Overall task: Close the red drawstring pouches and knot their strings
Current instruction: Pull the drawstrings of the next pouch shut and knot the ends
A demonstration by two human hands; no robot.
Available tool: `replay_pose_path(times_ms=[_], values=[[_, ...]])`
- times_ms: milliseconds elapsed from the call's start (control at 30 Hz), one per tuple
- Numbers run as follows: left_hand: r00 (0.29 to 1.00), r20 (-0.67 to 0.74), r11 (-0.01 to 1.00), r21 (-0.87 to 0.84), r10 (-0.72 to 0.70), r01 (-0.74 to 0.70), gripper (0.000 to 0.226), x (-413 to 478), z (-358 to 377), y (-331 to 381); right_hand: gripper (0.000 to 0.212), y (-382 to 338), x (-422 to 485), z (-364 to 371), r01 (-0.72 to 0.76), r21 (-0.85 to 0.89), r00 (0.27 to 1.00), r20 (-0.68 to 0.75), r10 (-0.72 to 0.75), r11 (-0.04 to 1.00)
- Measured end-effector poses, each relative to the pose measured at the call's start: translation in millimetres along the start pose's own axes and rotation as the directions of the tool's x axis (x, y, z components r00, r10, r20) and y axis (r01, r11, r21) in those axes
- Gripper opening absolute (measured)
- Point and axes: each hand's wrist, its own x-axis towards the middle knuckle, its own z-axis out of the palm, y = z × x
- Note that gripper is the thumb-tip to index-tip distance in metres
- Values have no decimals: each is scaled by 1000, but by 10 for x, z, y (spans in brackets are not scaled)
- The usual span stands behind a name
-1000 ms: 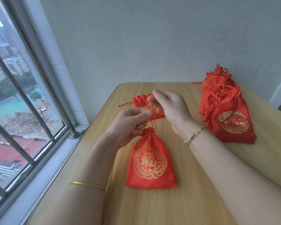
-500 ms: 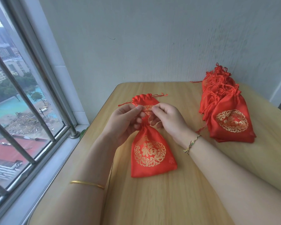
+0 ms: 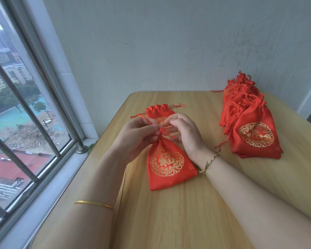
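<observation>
A red drawstring pouch [image 3: 167, 164] with a gold emblem lies flat on the wooden table [image 3: 187, 212], its neck gathered tight. My left hand [image 3: 138, 135] pinches its red strings [image 3: 162, 131] just above the neck. Close on the right, my right hand [image 3: 185, 133] has its fingers curled around the same strings, which cross between the two hands. A second red pouch [image 3: 160, 112] lies behind my hands, partly hidden, its strings trailing to both sides.
A pile of several red pouches [image 3: 250, 123] lies at the right back of the table. A barred window [image 3: 25, 123] and its sill run along the left. A grey wall [image 3: 169, 51] stands right behind the table.
The pouch was lowered from hanging on its strings and pulled closer to the far pouch. Both hands came together at its neck and now work the crossed strings.
</observation>
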Motion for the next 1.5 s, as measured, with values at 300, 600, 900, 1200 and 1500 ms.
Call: replay_pose_path(times_ms=[300,600,900,1200,1500], values=[[989,17,965,220,145,-145,19,-28,40,-11,16,77,12,22,124,-304,990,100,-98,944],[853,16,552,756,522,-352,25,-11,78,-61,5,73,20,4,74,-347,997,14,-74,935],[773,35,428,816,633,-388,24,-8,103,-97,16,2,5,27,-11,-180,998,57,22,984],[740,80,426,774,668,-468,22,7,88,-102,10,-50,-18,-40,-28,-149,991,123,47,988],[848,-33,601,720,528,-346,12,38,-40,-89,28,-1,22,-91,-65,84,994,-86,72,994]])
